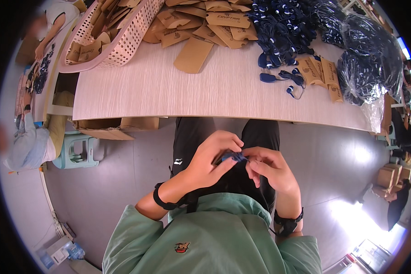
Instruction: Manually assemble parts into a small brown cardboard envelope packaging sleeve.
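Note:
Above my lap, in front of the table edge, a bundle of dark blue earphones (233, 157) is between my two hands. Fingers and thumb of my left hand (211, 160) are wrapped round its coiled cable. On the other side, my right hand (273, 168) pinches the cable at the bundle's right end with thumb and forefinger. Part of the bundle is hidden by my fingers. On the table lie one loose pair of dark blue earphones (285, 78) and a large heap of the same earphones (278, 32).
Brown card pillow boxes (226, 19) are piled at the table's (137, 91) back, one flat box (193, 55) nearer. A pink basket (132, 39) of boxes stands left; clear plastic bags (367, 59) of earphones lie right. An open carton (118, 127) sits below, a green stool (77, 148) left.

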Demonstrator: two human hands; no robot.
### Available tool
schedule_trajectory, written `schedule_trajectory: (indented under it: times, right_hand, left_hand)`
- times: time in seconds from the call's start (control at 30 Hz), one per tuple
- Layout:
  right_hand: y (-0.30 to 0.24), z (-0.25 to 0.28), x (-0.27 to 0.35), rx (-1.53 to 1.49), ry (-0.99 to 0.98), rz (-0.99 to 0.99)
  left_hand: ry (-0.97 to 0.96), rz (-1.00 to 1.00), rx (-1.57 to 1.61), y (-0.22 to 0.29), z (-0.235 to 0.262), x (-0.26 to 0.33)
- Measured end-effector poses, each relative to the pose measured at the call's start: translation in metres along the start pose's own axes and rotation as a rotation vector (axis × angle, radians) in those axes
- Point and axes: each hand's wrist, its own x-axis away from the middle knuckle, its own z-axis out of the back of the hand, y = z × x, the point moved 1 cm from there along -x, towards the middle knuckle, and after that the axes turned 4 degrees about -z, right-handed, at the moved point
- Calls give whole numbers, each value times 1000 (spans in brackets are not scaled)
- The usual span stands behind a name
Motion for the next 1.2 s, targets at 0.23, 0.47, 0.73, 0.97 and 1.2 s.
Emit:
schedule_trajectory:
  times: [0.23,0.47,0.73,0.97,1.2]
  right_hand:
    - [3,-3,0,103,271,282]
    - [0,-2,2,79,277,282]
    - [6,1,1,155,273,381]
    - [6,-4,0,314,491,553]
    - [13,1,-1,94,446,594]
  left_hand:
    - [111,638,691,2,0,2]
    - [-124,809,780,2,3,0]
    - [-127,812,850,-3,-3,5]
    - [-213,856,805,-1,-5,2]
    - [-210,862,936,-3,-6,6]
